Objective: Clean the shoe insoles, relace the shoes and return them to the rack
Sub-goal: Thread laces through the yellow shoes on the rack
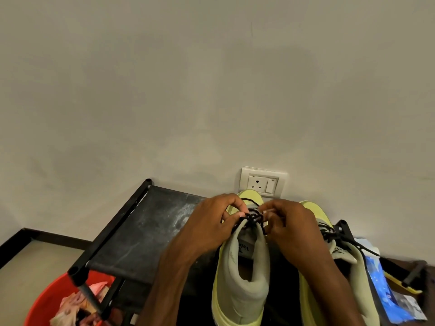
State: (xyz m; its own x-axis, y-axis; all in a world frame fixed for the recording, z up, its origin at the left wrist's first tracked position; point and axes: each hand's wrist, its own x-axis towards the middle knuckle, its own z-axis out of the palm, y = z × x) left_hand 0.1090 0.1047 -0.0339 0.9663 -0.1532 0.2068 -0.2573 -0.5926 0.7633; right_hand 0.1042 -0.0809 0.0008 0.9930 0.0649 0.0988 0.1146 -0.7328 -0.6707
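Your left hand and right hand each pinch the black lace with curled fingers, its knot lying midway between them over the lime shoe, which stands low-centre on the rack, toe pointing up-frame.

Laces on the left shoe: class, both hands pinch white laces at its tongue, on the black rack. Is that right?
No. The head view shows the laces are black, not white. The left hand and right hand do pinch them at the tongue of the left shoe, on the black rack.
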